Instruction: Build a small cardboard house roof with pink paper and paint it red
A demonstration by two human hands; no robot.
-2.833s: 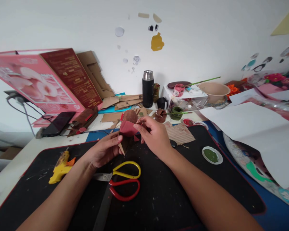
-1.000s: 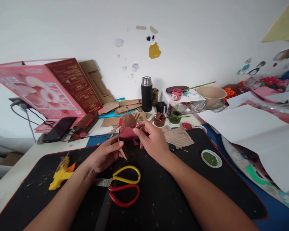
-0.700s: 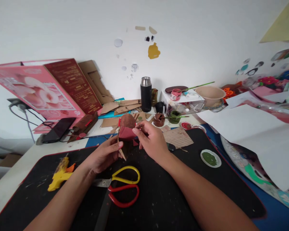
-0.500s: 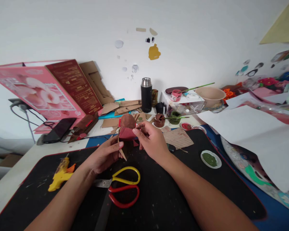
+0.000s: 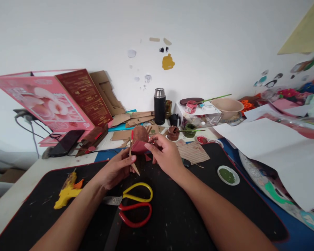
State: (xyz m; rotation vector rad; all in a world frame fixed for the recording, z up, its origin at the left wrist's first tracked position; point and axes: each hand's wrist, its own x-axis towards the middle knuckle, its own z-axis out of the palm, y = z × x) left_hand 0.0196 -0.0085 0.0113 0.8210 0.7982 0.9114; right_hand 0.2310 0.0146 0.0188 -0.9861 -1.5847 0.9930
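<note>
My left hand is closed on the edge of a thin cardboard piece, held tilted above the black mat. A dark red folded piece, paper or painted card, adjoins the cardboard. My right hand pinches the right end of this red piece between thumb and fingers. Just behind it shows a rounded brown ball-like form; whether it is joined to the held pieces I cannot tell. Scissors with one yellow and one red handle lie below my hands. A yellow glue gun rests beyond my left forearm.
Behind my hands stand a black thermos, a brown paint jar and a green paint jar with a brush across them. Corrugated cardboard and a green paint lid lie right. A pink box and phone are left.
The view has shifted slightly, so everything sits a little lower. Both hands keep their grips, and the red piece appears slightly more tilted.
</note>
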